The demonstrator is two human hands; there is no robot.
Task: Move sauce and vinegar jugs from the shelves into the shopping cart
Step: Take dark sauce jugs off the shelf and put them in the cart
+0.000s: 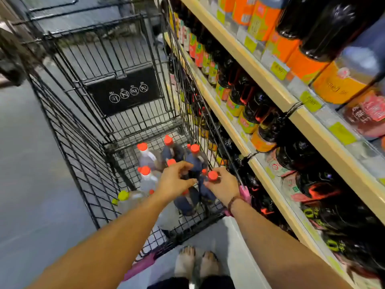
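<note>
Both my hands reach down into the black wire shopping cart (pixel 87 163). My right hand (pixel 221 185) grips the neck of a dark sauce jug (pixel 206 193) just under its red cap. My left hand (pixel 174 181) curls its thumb and fingers round the same jug's shoulder from the left. Several other red-capped jugs stand in the cart, some dark (pixel 174 151) and some clear (pixel 146 156). A clear jug with a yellow-green cap (pixel 123 196) lies at the near left corner.
Wooden shelves (pixel 268 80) packed with dark sauce bottles run close along the cart's right side. The cart's pink handle (pixel 141 265) is just in front of my feet. Grey floor (pixel 27 163) lies to the left.
</note>
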